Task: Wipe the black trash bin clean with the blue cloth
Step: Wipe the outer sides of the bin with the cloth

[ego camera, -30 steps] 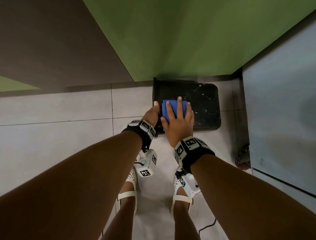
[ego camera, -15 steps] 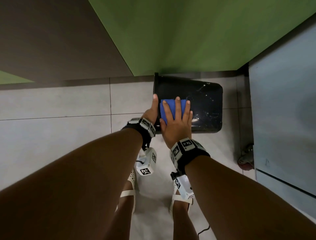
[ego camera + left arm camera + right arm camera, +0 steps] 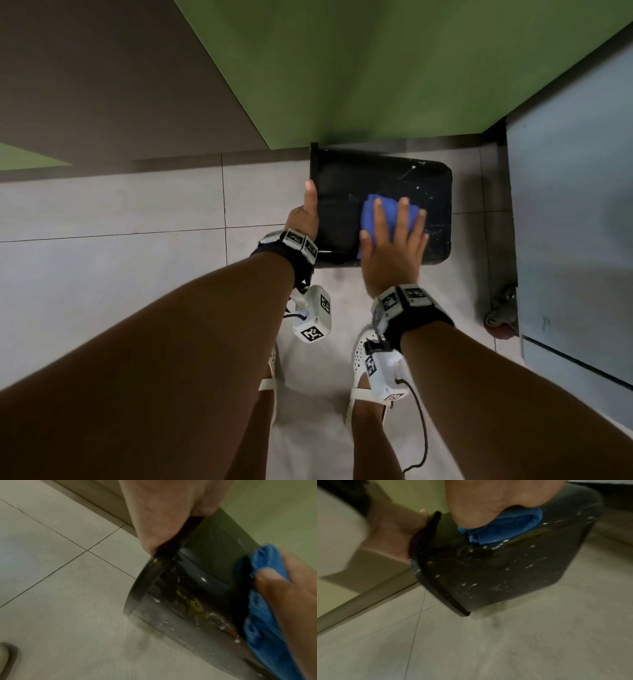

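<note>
Fingers press cloth; green wall behind bin.

Bin lay on its side on floor, against wall; cloth on top, left hand at rim, left of right hand.

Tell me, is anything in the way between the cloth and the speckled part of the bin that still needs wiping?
Nothing visible is. The right hand presses the blue cloth flat on the black trash bin, and the white specks lie on bare surface beside it. The left hand grips the rim, clear of them.
</note>
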A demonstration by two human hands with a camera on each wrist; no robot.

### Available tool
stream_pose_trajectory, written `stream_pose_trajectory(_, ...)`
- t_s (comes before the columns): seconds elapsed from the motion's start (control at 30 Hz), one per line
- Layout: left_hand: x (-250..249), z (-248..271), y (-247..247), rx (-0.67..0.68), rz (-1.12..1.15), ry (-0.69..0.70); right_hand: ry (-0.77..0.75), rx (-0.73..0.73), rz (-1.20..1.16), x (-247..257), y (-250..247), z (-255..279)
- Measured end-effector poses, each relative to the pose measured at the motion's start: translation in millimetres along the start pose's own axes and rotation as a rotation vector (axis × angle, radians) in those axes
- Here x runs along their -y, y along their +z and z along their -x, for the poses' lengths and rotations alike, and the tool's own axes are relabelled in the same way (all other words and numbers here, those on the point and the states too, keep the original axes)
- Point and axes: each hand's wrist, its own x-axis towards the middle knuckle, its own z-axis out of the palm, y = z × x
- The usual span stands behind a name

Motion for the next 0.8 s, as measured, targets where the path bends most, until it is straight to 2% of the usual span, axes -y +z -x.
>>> stream_pose_trajectory(0.17, 3, 4, -1, 0.012, 0.006, 0.038, 0.321, 0.024, -0.076, -46, -13, -5)
stream_pose_trajectory(0.3, 5, 0, 2, -0.005, 0.035, 0.029, 0.398, -0.089, -0.095, -25, -5, -8)
stream_pose_trajectory(0.4, 3, 3, 1, -0.001, 0.061, 0.027, 0.235, -0.149, -0.058, -1, 2, -6)
stream_pose_trajectory(0.53, 5, 6, 0, 0.021, 0.062, 0.052, -0.164, -0.133, -0.075, 41, 6, -6)
stream_pose_trajectory(0.63, 1, 5, -3, 0.050, 0.057, -0.008, -0.333, -0.040, -0.071, 42, 6, -12)
stream_pose_trajectory(0.7, 0, 3, -4, 0.039, 0.004, -0.023, -0.318, -0.027, -0.040, 25, 4, -17)
stream_pose_trajectory(0.8, 5, 0, -3, 0.036, 0.005, -0.026, -0.089, -0.154, -0.026, -15, -8, -26)
